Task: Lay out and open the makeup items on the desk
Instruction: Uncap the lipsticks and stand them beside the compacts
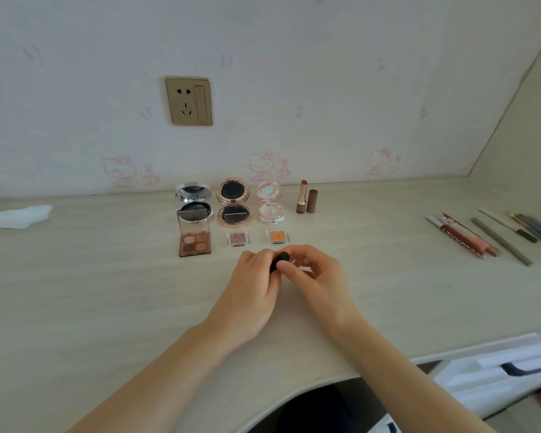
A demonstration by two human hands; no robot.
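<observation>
Both hands meet over the middle of the desk, just in front of the row of opened compacts: the left hand is clenched around the body of a small black tube, probably a lipstick, while the right hand pinches its rounded end. It looks light, rigid and smooth, so I'd judge it slippery; best gripped firmly on the barrel and the cap pulled straight off. Only its dark matte end shows, the rest hidden by fingers.
</observation>
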